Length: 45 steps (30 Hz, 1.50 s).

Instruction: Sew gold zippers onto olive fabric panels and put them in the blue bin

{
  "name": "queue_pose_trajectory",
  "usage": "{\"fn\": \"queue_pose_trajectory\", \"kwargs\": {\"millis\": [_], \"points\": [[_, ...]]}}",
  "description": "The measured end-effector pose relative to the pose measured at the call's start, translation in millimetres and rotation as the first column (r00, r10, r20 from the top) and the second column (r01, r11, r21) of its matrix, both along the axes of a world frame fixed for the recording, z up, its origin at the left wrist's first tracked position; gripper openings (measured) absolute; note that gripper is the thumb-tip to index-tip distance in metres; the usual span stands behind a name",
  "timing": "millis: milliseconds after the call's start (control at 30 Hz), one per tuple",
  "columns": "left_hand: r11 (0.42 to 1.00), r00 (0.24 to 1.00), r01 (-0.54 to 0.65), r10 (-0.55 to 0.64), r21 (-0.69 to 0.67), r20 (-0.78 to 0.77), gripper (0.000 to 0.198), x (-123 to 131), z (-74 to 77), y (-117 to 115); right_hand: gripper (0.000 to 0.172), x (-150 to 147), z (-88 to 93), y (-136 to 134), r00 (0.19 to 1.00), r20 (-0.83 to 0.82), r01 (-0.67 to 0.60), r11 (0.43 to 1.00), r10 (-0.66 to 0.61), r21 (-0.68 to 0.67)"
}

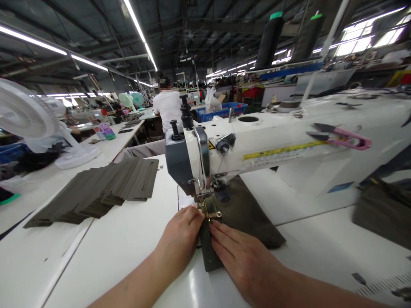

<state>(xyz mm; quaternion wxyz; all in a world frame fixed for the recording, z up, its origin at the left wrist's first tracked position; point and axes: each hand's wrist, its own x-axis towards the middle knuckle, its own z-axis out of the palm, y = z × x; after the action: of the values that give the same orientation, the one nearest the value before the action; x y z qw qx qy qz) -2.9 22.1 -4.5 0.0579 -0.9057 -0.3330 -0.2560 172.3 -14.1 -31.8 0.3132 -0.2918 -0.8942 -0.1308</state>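
Note:
A white industrial sewing machine (pixel 289 137) stands across the white table (pixel 122 239). A dark olive fabric piece (pixel 247 214) lies under its presser foot (pixel 212 214). My left hand (pixel 181 237) rests on the left edge of the fabric, fingers curled together, fingertips right by the foot. My right hand (pixel 242 256) lies flat on the fabric just right of the seam line, fingers stretched towards the needle. Both hands press the cloth down.
A fanned stack of olive fabric strips (pixel 99 188) lies to the left. Pink thread snips (pixel 343 137) rest on the machine arm. A white fan (pixel 28 119) stands far left. A person in a white shirt (pixel 168 109) sits ahead. More dark fabric (pixel 382 209) lies at right.

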Motion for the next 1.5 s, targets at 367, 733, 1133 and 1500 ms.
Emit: {"fn": "queue_pose_trajectory", "kwargs": {"millis": [367,733,1133,1500], "points": [[0.986,0.967,-0.126,0.099,-0.105,-0.233,0.035,1.9,14.2,-5.9,0.028,15.0,33.6,7.4,0.984,-0.175,-0.100,0.927,0.038,-0.361],[0.982,0.980,-0.141,0.120,-0.129,-0.157,0.051,1.2,11.9,-15.2,0.016,-5.9,28.3,59.7,0.907,0.033,0.404,0.845,-0.420,-0.350],[0.977,0.975,-0.145,0.115,-0.154,-0.188,0.046,3.5,14.5,-12.7,0.019,-6.1,34.6,61.6,0.885,0.104,0.451,0.782,-0.453,-0.430],[0.989,0.975,-0.113,0.093,-0.091,-0.200,0.036,3.2,12.9,-12.1,0.031,-22.2,36.7,67.9,0.780,0.165,0.602,0.650,-0.604,-0.463]]}}
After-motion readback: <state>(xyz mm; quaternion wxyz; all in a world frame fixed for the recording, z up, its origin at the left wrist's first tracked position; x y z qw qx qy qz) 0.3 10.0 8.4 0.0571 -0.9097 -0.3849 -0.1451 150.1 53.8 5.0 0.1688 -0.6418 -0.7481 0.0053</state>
